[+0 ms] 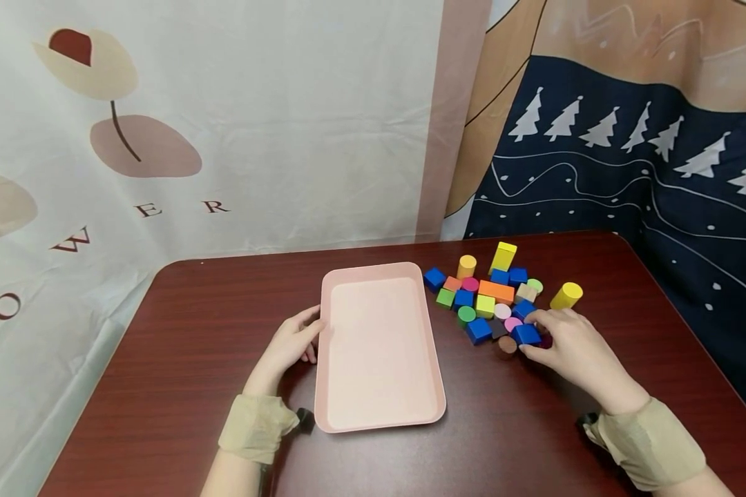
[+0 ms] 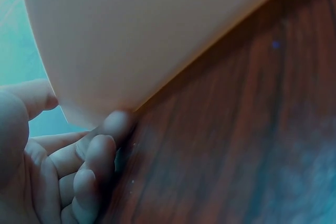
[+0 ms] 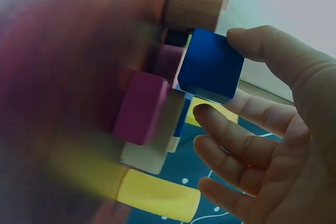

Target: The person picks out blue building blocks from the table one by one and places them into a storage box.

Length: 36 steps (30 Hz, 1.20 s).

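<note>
Your left hand (image 1: 291,339) pinches the left rim of a pink tray (image 1: 379,352), the thumb on the rim and the other fingers bent at its outer side. The tray lies near the middle of the dark red-brown table (image 1: 180,359), its long sides running from near to far. Your right hand (image 1: 575,345), to the right of the tray, pinches a blue block (image 1: 525,335) between thumb and index finger; the remaining fingers are bent and apart from it. Whether this block touches the table cannot be told.

The held block is at the near right edge of a cluster of coloured blocks, just beside a brown cylinder (image 1: 507,346) on its left. Within the cluster are an orange block (image 1: 496,292) and a green cylinder (image 1: 466,315); a yellow cuboid (image 1: 503,255) stands upright at the far side. A yellow cylinder (image 1: 566,295) stands to the right, beyond your right hand. Beyond the table hang a pale cloth (image 1: 311,124) at left and a dark blue cloth (image 1: 559,169) with white trees at right.
</note>
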Tool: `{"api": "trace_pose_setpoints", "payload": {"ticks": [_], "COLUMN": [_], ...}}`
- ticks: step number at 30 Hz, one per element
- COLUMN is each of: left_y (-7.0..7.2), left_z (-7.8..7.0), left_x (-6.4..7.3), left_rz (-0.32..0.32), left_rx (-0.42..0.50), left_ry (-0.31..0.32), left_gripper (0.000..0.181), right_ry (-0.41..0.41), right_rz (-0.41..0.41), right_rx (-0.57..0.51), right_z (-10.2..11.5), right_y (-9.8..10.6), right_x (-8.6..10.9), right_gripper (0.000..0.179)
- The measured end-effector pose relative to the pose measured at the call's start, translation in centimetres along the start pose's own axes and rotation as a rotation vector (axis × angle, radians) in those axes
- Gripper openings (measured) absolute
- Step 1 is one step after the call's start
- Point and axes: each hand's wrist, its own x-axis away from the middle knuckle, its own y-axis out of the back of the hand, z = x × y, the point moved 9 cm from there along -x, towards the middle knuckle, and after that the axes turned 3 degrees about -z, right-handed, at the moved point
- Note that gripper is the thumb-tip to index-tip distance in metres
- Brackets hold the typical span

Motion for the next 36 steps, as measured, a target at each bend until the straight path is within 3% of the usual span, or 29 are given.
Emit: {"api": "trace_pose_setpoints", "payload": {"ticks": [17, 36], "left_y": [-0.2, 0.0], "left_z": [0.4, -0.1], "left_x": [0.0, 0.0], "left_rz": [0.015, 0.005], "left_rx": [-0.009, -0.015], "left_ry": [-0.001, -0.025], "left_gripper": [0.051, 0.049], "right_ry": [-0.011, 0.022], "right_rz": [-0.002, -0.005], "right_rx": [-0.094, -0.079], "right_z": [1.5, 4.7], "right_y": [1.6, 3.1], "right_x": [-0.8, -3.1], "right_gripper": [0.039, 0.048]}}
